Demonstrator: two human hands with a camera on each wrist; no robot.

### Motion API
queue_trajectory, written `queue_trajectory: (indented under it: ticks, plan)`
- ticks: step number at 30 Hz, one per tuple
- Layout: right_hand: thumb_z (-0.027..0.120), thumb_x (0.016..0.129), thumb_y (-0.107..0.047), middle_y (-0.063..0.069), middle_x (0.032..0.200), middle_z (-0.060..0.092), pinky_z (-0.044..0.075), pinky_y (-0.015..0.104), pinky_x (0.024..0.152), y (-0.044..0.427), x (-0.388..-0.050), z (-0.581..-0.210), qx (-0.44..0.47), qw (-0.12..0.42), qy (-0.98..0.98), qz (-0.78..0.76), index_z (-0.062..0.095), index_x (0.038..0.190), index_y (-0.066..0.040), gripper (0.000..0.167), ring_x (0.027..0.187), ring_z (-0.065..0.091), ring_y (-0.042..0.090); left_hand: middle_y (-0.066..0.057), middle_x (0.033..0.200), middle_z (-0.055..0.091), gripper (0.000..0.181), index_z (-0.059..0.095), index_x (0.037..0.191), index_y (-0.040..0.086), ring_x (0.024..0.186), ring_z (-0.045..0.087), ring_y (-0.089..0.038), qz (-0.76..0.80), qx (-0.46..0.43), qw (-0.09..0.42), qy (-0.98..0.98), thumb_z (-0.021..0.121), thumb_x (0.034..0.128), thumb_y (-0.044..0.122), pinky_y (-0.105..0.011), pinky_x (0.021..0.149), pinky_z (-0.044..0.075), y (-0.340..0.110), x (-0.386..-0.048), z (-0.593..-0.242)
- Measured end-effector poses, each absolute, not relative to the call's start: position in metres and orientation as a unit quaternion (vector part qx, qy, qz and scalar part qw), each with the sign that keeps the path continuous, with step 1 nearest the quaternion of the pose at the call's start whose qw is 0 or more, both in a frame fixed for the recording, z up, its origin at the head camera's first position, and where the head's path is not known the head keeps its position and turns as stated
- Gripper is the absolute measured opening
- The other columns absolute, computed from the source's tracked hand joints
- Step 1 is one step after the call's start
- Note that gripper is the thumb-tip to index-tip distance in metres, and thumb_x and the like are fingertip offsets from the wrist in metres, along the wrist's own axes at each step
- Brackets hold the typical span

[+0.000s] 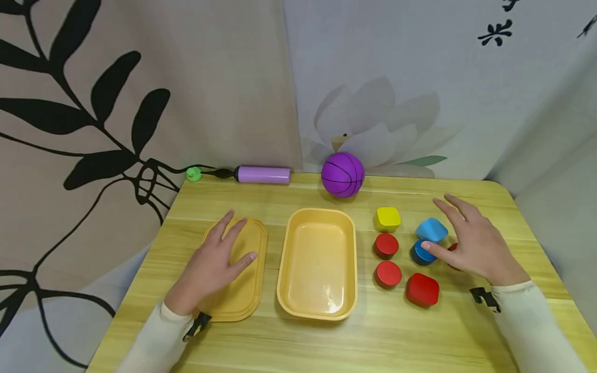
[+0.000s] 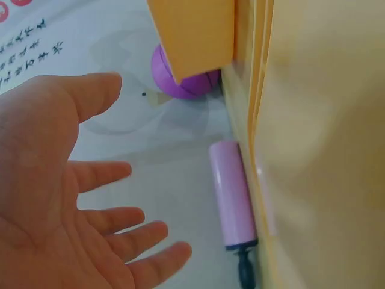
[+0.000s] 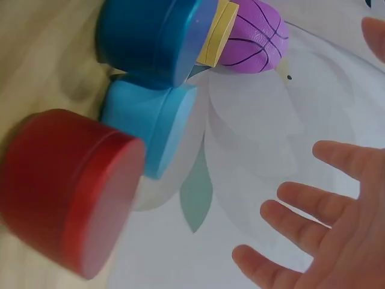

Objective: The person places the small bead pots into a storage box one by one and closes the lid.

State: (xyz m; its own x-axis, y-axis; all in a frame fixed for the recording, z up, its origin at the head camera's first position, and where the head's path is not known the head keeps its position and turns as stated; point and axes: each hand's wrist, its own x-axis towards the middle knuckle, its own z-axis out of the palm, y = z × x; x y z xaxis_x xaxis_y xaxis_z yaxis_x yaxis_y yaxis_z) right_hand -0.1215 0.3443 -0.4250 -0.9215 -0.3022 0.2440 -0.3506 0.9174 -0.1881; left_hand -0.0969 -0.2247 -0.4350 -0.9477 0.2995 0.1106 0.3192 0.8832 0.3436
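Observation:
My left hand (image 1: 212,269) hovers with spread fingers over a flat yellow lid (image 1: 252,290), holding nothing. To its right stands a yellow rectangular tray (image 1: 319,259) with nothing in it. Above the tins on the right, my right hand (image 1: 482,248) is spread too, its palm bare in the right wrist view. Nearest to it are a light blue tin (image 1: 431,230), a dark blue round tin (image 1: 422,254) and a red tin (image 3: 69,186), which the hand mostly covers in the head view. Farther left sit a yellow square tin (image 1: 387,219), two round red tins (image 1: 386,245) and a squarish red tin (image 1: 422,290).
A purple ball (image 1: 342,175) with black lines rests at the table's back edge. Left of it lies a lilac hand pump (image 1: 263,175) with a dark handle, beside a small green object (image 1: 193,174). Printed curtains (image 1: 224,77) hang behind the wooden table (image 1: 298,347).

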Motion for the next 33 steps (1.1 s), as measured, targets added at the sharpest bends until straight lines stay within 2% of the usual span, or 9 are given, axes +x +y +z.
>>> queue_trajectory:
  ticks: [6, 11, 13, 15, 17, 19, 23, 30, 33]
  plan:
    - [0.085, 0.086, -0.047, 0.022, 0.161, 0.042, 0.043, 0.077, 0.097, 0.358, -0.112, -0.432, 0.145, 0.089, -0.968, 0.183, 0.037, 0.165, -0.018, 0.097, 0.14, 0.044, 0.048, -0.018, 0.171, 0.031, 0.069, 0.044, 0.16, 0.015, 0.14, 0.054, -0.045, -0.269, -0.176, 0.032, -0.946, 0.067, 0.1029, 0.046, -0.062, 0.105, 0.052, -0.218, -0.093, -0.445]
    - [0.084, 0.089, -0.038, 0.021, 0.156, 0.047, 0.042, 0.076, 0.098, 0.367, -0.104, -0.438, 0.129, 0.078, -0.96, 0.237, 0.042, 0.161, -0.015, 0.087, 0.137, 0.046, 0.047, -0.016, 0.163, 0.044, 0.058, 0.051, 0.154, 0.013, 0.135, 0.06, -0.036, -0.36, -0.194, 0.01, -0.913, 0.069, 0.1037, 0.037, -0.049, 0.101, 0.058, -0.208, -0.088, -0.45]
    - [0.085, 0.089, -0.036, 0.02, 0.153, 0.05, 0.046, 0.055, 0.107, 0.371, -0.101, -0.441, 0.123, 0.081, -0.957, 0.25, 0.044, 0.16, -0.015, 0.084, 0.134, 0.049, 0.045, -0.015, 0.16, 0.047, 0.055, 0.052, 0.153, 0.014, 0.136, 0.059, -0.034, -0.392, -0.201, -0.003, -0.898, 0.069, 0.1042, 0.034, -0.046, 0.1, 0.059, -0.204, -0.087, -0.452]
    - [0.085, 0.089, -0.032, 0.02, 0.15, 0.053, 0.043, 0.027, 0.109, 0.376, -0.097, -0.445, 0.123, 0.088, -0.953, 0.262, 0.047, 0.159, -0.014, 0.081, 0.13, 0.051, 0.043, -0.012, 0.158, 0.049, 0.053, 0.053, 0.152, 0.017, 0.138, 0.057, -0.033, -0.426, -0.204, -0.025, -0.881, 0.069, 0.1043, 0.033, -0.043, 0.1, 0.059, -0.2, -0.086, -0.453]
    - [0.086, 0.088, -0.025, 0.019, 0.147, 0.056, 0.034, 0.004, 0.098, 0.381, -0.095, -0.451, 0.125, 0.101, -0.947, 0.277, 0.049, 0.157, -0.015, 0.079, 0.131, 0.053, 0.026, -0.009, 0.156, 0.051, 0.052, 0.053, 0.152, 0.021, 0.137, 0.058, -0.034, -0.457, -0.199, -0.051, -0.865, 0.07, 0.1042, 0.032, -0.04, 0.1, 0.059, -0.196, -0.085, -0.455]
    - [0.087, 0.087, -0.018, 0.02, 0.146, 0.058, 0.025, -0.007, 0.094, 0.387, -0.093, -0.455, 0.126, 0.108, -0.939, 0.301, 0.052, 0.155, -0.014, 0.077, 0.131, 0.051, 0.008, -0.01, 0.155, 0.053, 0.052, 0.053, 0.152, 0.023, 0.136, 0.06, -0.035, -0.483, -0.192, -0.072, -0.851, 0.07, 0.1041, 0.032, -0.038, 0.098, 0.06, -0.193, -0.084, -0.457]
    - [0.087, 0.087, -0.012, 0.019, 0.144, 0.059, 0.031, -0.007, 0.093, 0.396, -0.089, -0.462, 0.114, 0.103, -0.93, 0.334, 0.055, 0.152, -0.011, 0.072, 0.124, 0.039, -0.02, -0.015, 0.153, 0.055, 0.052, 0.053, 0.152, 0.015, 0.135, 0.061, -0.039, -0.544, -0.17, -0.112, -0.814, 0.069, 0.1049, 0.029, -0.036, 0.092, 0.062, -0.184, -0.083, -0.463]
    - [0.082, 0.095, -0.02, -0.003, 0.141, 0.056, 0.04, -0.004, 0.088, 0.412, -0.074, -0.474, 0.055, 0.054, -0.93, 0.36, 0.053, 0.153, -0.009, 0.066, 0.12, 0.043, -0.019, -0.016, 0.158, 0.05, 0.053, 0.05, 0.155, 0.011, 0.142, 0.054, -0.041, -0.596, -0.146, -0.184, -0.768, 0.065, 0.1069, 0.026, -0.028, 0.099, 0.058, -0.171, -0.079, -0.474]
    - [0.078, 0.098, -0.022, 0.001, 0.143, 0.054, 0.046, 0.0, 0.086, 0.414, -0.071, -0.478, 0.049, 0.018, -0.922, 0.383, 0.047, 0.155, -0.005, 0.068, 0.118, 0.045, -0.02, -0.015, 0.163, 0.044, 0.055, 0.046, 0.159, 0.012, 0.144, 0.051, -0.041, -0.6, -0.144, -0.199, -0.761, 0.064, 0.1077, 0.024, -0.026, 0.101, 0.055, -0.169, -0.077, -0.476]
